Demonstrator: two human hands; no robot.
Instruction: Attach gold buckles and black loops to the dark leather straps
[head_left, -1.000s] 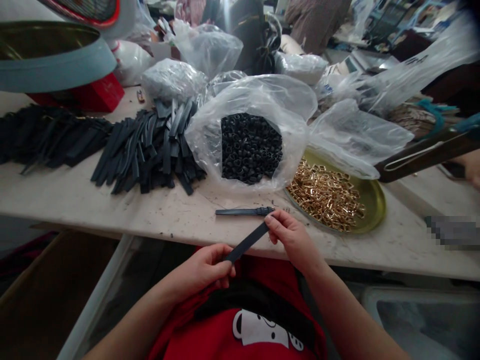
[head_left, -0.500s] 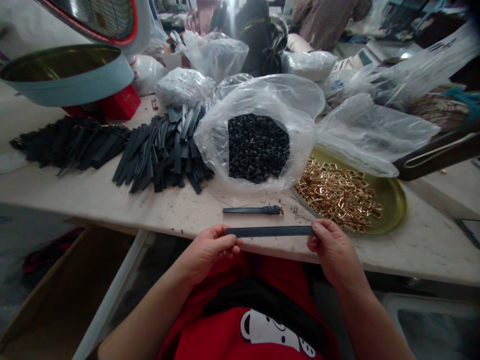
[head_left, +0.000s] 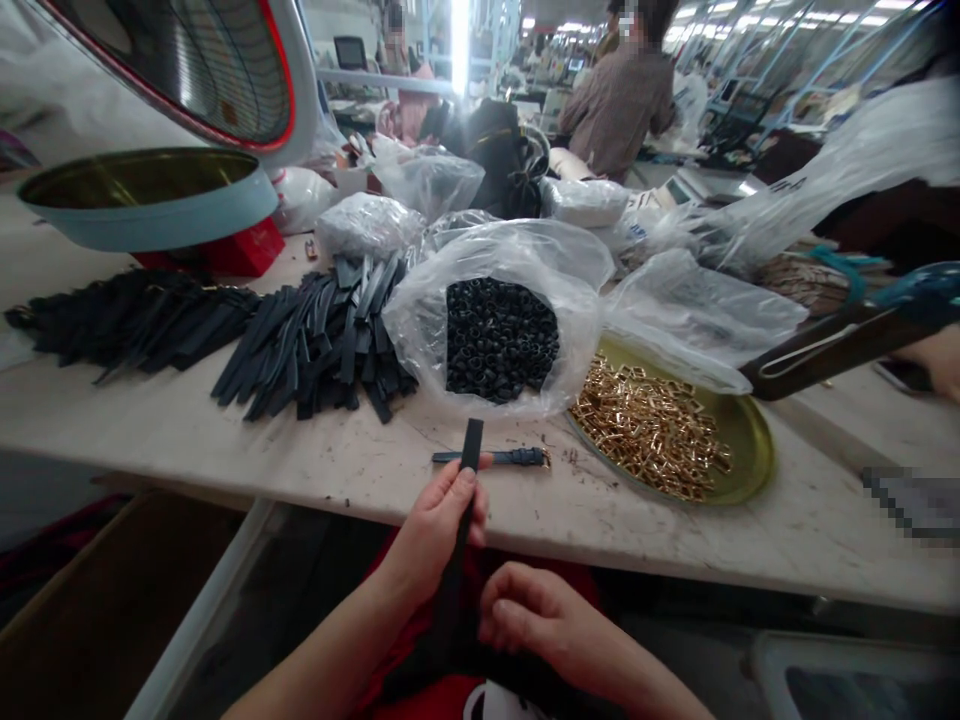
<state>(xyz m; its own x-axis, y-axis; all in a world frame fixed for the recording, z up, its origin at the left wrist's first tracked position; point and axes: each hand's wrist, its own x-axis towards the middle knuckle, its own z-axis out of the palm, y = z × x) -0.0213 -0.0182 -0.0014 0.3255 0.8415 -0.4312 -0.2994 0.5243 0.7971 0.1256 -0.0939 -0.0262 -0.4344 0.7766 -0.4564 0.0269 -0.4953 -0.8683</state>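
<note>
My left hand (head_left: pixel 442 505) pinches a dark strap (head_left: pixel 472 445) between thumb and fingers. The strap points up and away from me, its lower part dropping toward my lap. My right hand (head_left: pixel 536 615) is below the table edge, to the right of the strap, fingers loosely curled with a gap at the thumb and nothing visible in them. Behind my left fingertips lies a finished strap with a gold buckle (head_left: pixel 525 457), flat on the table. Farther back, a clear plastic bag (head_left: pixel 409 335) holds many small black loops (head_left: pixel 502 340).
Piles of dark straps (head_left: pixel 315 345) cover the table's left. On the right, a gold-coloured tray (head_left: pixel 757 455) holds gold buckles (head_left: pixel 652 425). A blue round tin (head_left: pixel 157 220) rests on a red box (head_left: pixel 247 250) beneath a fan (head_left: pixel 225 80). A person (head_left: pixel 622 100) is in the background.
The strap was stretched level between both hands. My right hand has let go and dropped toward my lap, while my left hand has turned the strap upright. The view has tilted up.
</note>
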